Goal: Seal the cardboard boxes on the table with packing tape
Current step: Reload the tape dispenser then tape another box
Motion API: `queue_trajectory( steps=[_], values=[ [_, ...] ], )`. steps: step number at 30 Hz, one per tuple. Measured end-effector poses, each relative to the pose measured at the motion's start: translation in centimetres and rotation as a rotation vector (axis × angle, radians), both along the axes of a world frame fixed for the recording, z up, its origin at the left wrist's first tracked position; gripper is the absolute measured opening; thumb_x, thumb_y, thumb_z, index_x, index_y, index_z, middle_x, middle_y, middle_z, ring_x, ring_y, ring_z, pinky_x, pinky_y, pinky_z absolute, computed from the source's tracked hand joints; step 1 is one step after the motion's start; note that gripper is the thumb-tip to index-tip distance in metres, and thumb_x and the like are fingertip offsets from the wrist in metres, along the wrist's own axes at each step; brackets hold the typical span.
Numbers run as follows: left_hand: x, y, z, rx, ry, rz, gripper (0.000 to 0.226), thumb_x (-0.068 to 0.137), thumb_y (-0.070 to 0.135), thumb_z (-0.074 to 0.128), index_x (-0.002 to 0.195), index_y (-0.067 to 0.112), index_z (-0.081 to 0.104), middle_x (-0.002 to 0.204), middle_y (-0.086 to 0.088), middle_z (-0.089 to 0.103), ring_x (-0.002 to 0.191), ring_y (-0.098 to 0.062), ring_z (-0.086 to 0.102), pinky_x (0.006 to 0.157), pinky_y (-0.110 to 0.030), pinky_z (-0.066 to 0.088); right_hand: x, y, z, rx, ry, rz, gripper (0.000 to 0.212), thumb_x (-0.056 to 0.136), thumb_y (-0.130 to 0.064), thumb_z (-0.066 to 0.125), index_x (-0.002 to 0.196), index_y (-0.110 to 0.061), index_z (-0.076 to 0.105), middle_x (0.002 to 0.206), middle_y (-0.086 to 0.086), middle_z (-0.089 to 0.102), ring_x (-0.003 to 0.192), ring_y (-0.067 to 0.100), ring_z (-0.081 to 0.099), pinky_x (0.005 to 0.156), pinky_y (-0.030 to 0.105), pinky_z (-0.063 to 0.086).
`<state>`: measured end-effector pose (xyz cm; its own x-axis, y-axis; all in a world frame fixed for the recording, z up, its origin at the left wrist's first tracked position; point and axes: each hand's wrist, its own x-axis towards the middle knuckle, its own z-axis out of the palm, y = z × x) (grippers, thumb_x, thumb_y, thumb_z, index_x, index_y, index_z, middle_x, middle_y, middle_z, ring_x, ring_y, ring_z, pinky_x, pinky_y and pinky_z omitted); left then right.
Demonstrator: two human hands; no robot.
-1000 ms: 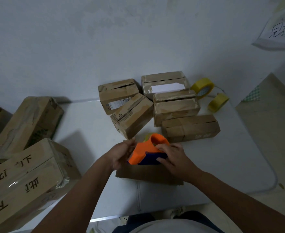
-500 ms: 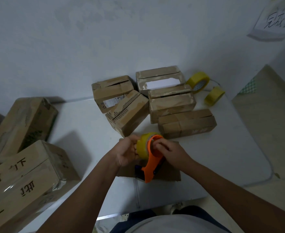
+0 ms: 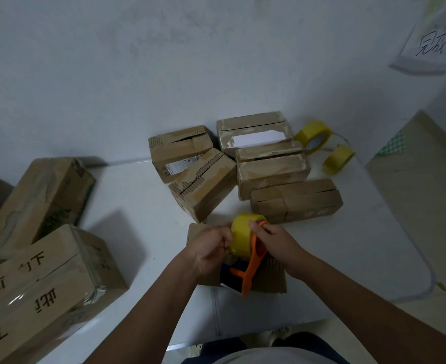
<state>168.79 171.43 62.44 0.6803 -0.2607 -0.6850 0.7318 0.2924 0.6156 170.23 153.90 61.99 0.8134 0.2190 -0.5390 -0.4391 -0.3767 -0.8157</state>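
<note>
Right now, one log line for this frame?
stage: tape prep | left hand: pinches yellow packing tape roll | right hand: holds orange tape dispenser | brown cardboard box: under hands, unsealed

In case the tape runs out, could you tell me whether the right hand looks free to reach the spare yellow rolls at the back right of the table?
Probably not yet: the right hand grips the tape dispenser. Otherwise, bare table beside the boxes leaves the rolls reachable.

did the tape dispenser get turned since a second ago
Yes. The orange tape dispenser was lying flat over the small box; now it stands on edge, yellow roll facing up, held by both hands.
</note>
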Motion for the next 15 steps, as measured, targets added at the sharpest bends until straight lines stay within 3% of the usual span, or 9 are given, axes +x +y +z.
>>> queue_trajectory(
  steps=[3, 6, 9, 12, 15],
  values=[
    [-0.12, -0.04, -0.18, 0.030, 0.031, 0.040, 0.027, 0.094, 0.017, 0.057, 0.118, 0.006, 0.063, 0.105, -0.016, 0.064, 0.100, -0.027, 0.061, 0.096, -0.040, 0.049, -0.10, -0.05, -0.14, 0.036, 0.018, -0.014, 0.060, 0.093, -0.054, 0.050, 0.107, 0.002, 0.063, 0.106, 0.028, 0.062, 0.100, 0.037, 0.062, 0.082, 0.035, 0.047],
    [-0.23, -0.22, -0.32, 0.077, 0.036, 0.039, 0.035, 0.093, 0.030, 0.063, 0.122, 0.009, 0.062, 0.105, -0.013, 0.065, 0.102, -0.026, 0.060, 0.091, -0.037, 0.047, -0.24, 0.02, -0.08, 0.060, 0.034, -0.028, 0.053, 0.095, -0.052, 0.049, 0.109, -0.003, 0.065, 0.107, 0.021, 0.065, 0.101, 0.030, 0.063, 0.091, 0.037, 0.048],
    [-0.21, 0.02, -0.23, 0.061, -0.020, 0.002, 0.033, 0.096, 0.023, 0.058, 0.127, 0.012, 0.062, 0.108, -0.015, 0.066, 0.099, -0.024, 0.062, 0.085, -0.034, 0.049, -0.22, -0.01, -0.25, 0.079, 0.060, -0.064, 0.049, 0.094, -0.054, 0.049, 0.109, -0.011, 0.066, 0.109, 0.014, 0.066, 0.103, 0.025, 0.062, 0.100, 0.046, 0.047],
    [-0.09, 0.12, 0.01, 0.023, -0.054, -0.010, 0.034, 0.096, 0.014, 0.058, 0.130, 0.011, 0.061, 0.118, -0.017, 0.069, 0.106, -0.028, 0.065, 0.098, -0.040, 0.050, -0.08, -0.13, -0.18, 0.105, 0.098, -0.105, 0.051, 0.091, -0.059, 0.051, 0.113, -0.016, 0.066, 0.111, 0.009, 0.067, 0.107, 0.025, 0.061, 0.101, 0.049, 0.046],
    [-0.16, 0.00, 0.07, -0.012, -0.068, 0.004, 0.035, 0.095, 0.007, 0.058, 0.130, 0.007, 0.060, 0.111, -0.014, 0.071, 0.096, -0.022, 0.069, 0.085, -0.032, 0.057, -0.06, -0.23, 0.23, 0.139, 0.128, -0.130, 0.043, 0.092, -0.056, 0.050, 0.110, -0.021, 0.065, 0.114, 0.007, 0.067, 0.110, 0.024, 0.060, 0.103, 0.049, 0.045]
  ],
)
